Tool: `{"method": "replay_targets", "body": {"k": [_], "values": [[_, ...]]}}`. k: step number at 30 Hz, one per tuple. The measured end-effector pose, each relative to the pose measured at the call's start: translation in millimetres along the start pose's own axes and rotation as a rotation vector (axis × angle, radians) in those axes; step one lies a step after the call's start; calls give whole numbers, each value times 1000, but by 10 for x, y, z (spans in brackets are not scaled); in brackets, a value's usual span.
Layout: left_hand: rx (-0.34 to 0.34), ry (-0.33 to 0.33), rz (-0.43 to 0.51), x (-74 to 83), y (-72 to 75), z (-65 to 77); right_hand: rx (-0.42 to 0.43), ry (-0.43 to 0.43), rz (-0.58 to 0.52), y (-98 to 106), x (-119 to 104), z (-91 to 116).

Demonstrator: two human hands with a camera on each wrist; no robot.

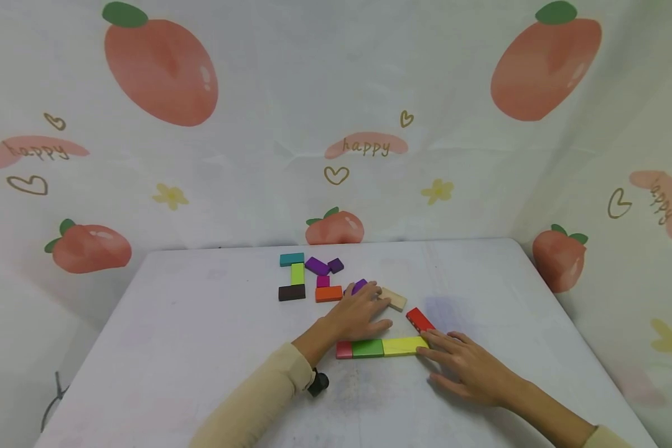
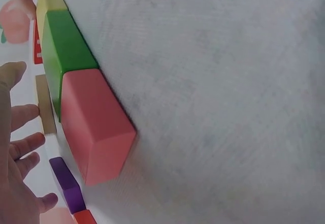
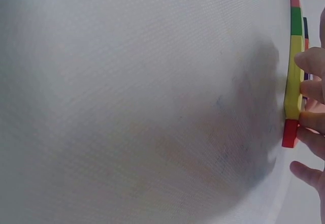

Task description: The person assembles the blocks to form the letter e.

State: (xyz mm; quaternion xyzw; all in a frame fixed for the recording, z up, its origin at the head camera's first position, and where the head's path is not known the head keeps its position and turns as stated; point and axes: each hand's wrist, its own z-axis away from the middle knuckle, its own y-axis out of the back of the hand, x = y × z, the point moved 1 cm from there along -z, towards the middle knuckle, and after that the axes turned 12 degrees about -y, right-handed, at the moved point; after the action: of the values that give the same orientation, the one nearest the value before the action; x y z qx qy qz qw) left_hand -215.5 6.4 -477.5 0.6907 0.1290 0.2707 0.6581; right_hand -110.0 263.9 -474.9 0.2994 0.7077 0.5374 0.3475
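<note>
One yellow block (image 1: 401, 347), long, bright, straight-edged

Fruit-printed cloth (image 1: 269, 81) behind white table (image 1: 201, 348)

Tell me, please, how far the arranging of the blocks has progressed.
Seemingly done: the pink block, green block and yellow block lie end to end in a row. In hand: the right hand has its fingers at the yellow block's right end; the left hand partly hides the beige block and a purple block. Perhaps left: the beige block, slanted and apart from the row.
</note>
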Motion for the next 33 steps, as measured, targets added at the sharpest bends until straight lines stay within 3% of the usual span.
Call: {"method": "replay_targets", "body": {"k": [9,33], "values": [[-1,-23,-38,43,-19,13,14,12,3,1,2,3],[-7,-33,-32,67,-14,8,27,15,8,-27,17,14]]}}
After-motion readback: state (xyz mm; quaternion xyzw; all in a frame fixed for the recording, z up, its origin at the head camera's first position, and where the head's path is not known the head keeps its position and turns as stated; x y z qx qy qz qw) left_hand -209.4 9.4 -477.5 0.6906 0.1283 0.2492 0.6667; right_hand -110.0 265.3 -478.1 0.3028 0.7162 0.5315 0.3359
